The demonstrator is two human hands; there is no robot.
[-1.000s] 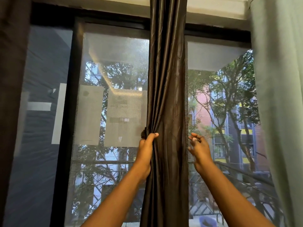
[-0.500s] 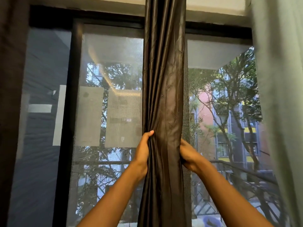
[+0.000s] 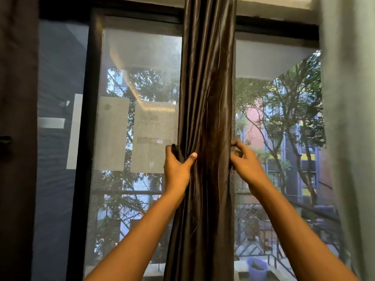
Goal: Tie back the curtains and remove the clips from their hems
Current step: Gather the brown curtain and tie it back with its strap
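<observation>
A: Head view. Where is the curtain?

B: Brown curtain (image 3: 207,98) hangs gathered into one narrow column down the middle of the window (image 3: 140,118), top to bottom of frame.

A: Left hand?

B: Left hand (image 3: 178,169) is on the curtain's left edge, about mid-height. Thumb lies across the front folds, fingers wrap behind; it grips a bunch of fabric.

A: Right hand?

B: Right hand (image 3: 244,161) is at the curtain's right edge, same height. Fingers are curled and bunched at the hem. They touch the edge; whether they pinch fabric or something small there, cannot tell.

A: Hands relative to each other?

B: Apart, one on each side of the curtain, with the gathered column between them.

A: Anything else?

B: A pale green curtain (image 3: 349,138) hangs well right of the brown one. A dark curtain (image 3: 17,138) hangs far left. Trees and buildings show through the window on both sides of the brown curtain.
</observation>
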